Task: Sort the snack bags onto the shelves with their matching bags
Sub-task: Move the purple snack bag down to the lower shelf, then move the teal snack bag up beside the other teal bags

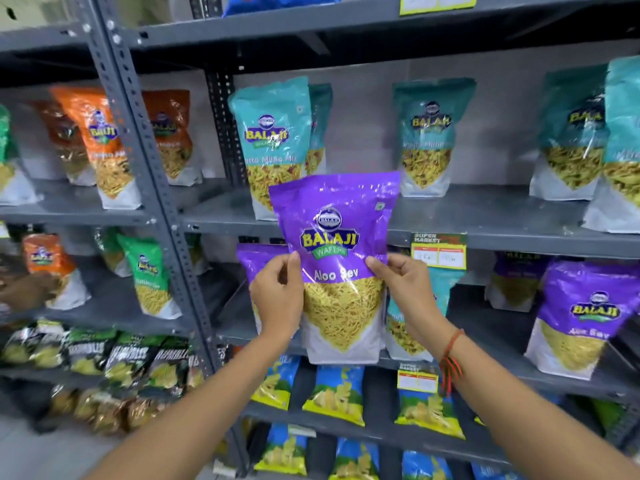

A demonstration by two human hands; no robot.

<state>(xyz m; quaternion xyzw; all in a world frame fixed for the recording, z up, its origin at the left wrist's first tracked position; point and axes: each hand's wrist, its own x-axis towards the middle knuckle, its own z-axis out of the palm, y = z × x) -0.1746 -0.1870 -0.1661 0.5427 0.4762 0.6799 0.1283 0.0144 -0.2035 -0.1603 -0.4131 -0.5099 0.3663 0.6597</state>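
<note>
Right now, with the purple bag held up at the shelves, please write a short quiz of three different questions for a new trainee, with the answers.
1. True or false: both hands hold the purple Aloo Sev bag.
2. Which bags fill the shelf level behind the top of the held bag? A) teal mix bags B) orange bags C) black bags
3. Fill in: one teal bag stands out of place on the shelf with the ____ bags.

Key
1. True: the left hand and the right hand grip its two sides.
2. A: teal mix bags.
3. Purple: another purple Aloo Sev bag stands to the right on that shelf.
</note>
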